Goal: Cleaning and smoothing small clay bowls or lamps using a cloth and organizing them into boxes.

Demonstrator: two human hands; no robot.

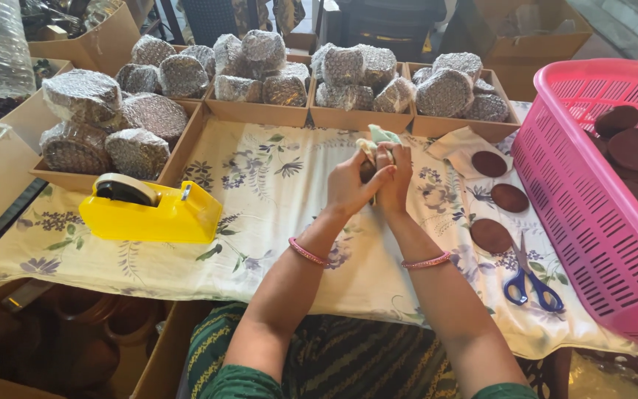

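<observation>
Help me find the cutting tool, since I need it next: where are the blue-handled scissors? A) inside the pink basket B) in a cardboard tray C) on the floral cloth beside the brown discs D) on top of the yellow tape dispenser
C: the blue-handled scissors lie flat on the floral cloth, just below the brown discs, outside the pink basket.

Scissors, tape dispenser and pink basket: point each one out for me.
scissors (pixel 532 284), head view, point on the blue handles.
tape dispenser (pixel 158 214), head view, point on its yellow body.
pink basket (pixel 577 192), head view, point on its perforated near side wall.
</observation>
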